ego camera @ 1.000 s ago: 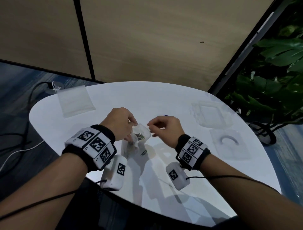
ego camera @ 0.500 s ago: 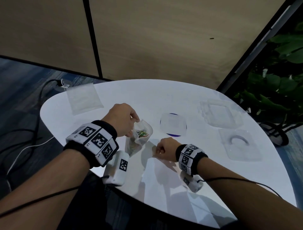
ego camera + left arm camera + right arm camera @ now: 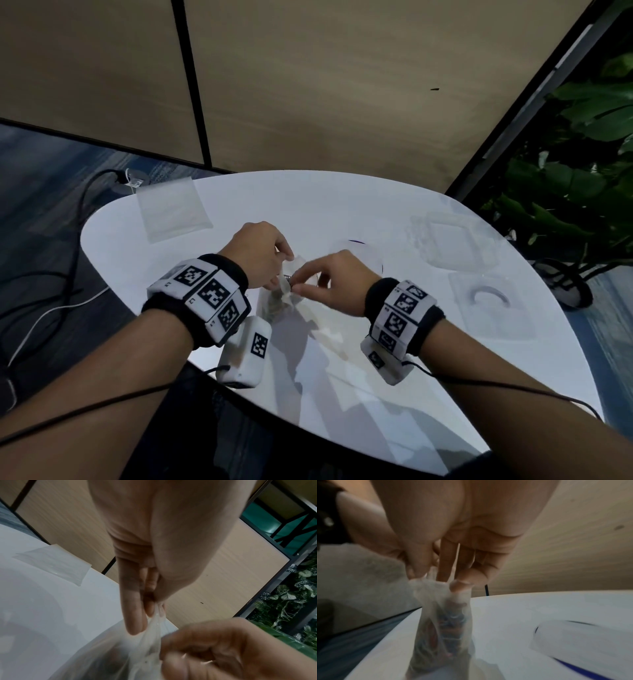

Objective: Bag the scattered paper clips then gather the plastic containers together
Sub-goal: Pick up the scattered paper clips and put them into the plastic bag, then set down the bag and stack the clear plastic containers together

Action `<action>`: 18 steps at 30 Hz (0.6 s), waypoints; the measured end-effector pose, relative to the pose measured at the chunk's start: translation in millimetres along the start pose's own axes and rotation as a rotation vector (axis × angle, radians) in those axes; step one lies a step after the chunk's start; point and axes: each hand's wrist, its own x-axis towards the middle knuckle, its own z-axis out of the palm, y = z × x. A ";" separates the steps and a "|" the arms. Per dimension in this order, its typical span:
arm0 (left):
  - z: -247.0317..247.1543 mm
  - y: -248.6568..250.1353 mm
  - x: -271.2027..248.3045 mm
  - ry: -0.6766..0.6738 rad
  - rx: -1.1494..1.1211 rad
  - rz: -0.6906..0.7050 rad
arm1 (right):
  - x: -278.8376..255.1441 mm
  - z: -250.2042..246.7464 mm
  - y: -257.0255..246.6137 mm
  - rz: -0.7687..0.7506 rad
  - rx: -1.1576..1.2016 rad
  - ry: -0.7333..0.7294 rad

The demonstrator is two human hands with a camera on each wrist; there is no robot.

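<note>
Bag (image 3: 279,301): small clear plastic pouch, held upright just above the counter (image 3: 308,205) near its front edge, between both hands.
Paper clips (image 3: 452,626): coloured heap at the bottom of the bag; none seen loose on the counter.
Left hand (image 3: 255,253): fingers (image 3: 132,615) pinch the bag's top edge, apparently to keep the mouth open and steady.
Right hand (image 3: 337,277): fingers (image 3: 462,585) pinched at the mouth; a dark bit between them may be one more clip going in, too blurred to confirm.
Containers: two clear trays (image 3: 452,243) (image 3: 489,301) side by side at the right; a round lidded one with a blue rim (image 3: 573,649) just behind the right hand. Not yet gathered.
Flat packet (image 3: 171,209): translucent, far left, well apart.
Writing: none legible; wristbands (image 3: 205,291) carry only black-and-white square codes.
</note>
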 end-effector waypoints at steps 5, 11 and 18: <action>4.6 4.0 -1.8 -0.016 -0.028 0.030 | -8.6 -0.8 4.7 -0.050 -0.216 0.014; 2.1 6.9 0.1 -0.097 -0.048 0.109 | -9.3 -13.4 11.9 0.047 -0.063 0.213; 15.2 8.3 2.9 -0.045 0.216 0.179 | -9.1 -1.3 18.2 0.110 0.041 0.240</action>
